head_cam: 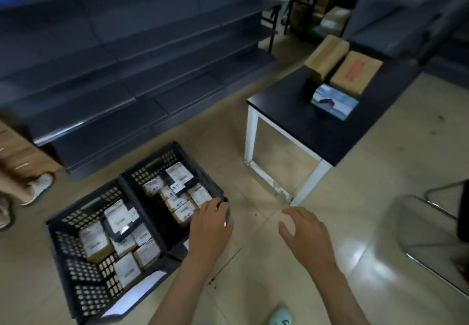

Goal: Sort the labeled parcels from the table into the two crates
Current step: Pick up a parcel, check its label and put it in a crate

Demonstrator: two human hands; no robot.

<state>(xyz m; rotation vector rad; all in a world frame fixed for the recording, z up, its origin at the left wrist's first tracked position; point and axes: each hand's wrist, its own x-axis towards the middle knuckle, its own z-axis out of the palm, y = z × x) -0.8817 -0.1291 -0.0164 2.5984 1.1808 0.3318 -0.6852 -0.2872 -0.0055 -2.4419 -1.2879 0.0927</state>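
Two dark perforated crates stand side by side on the floor. The left crate [76,274] and the right crate [152,170] both hold several small labeled parcels [177,205]. My left hand [210,225] rests on the near right corner of the right crate, fingers curled over its rim. My right hand [304,233] hovers above the floor to the right, fingers spread and empty. On the black-topped table [317,132] lie two cardboard boxes [355,73] and a small blue-and-white box [335,101].
Grey metal shelving [127,58] runs behind the crates. Another person's legs and shoes [30,185] are at the far left. A chrome chair frame [431,236] stands at the right. My shoe [280,317] shows at the bottom.
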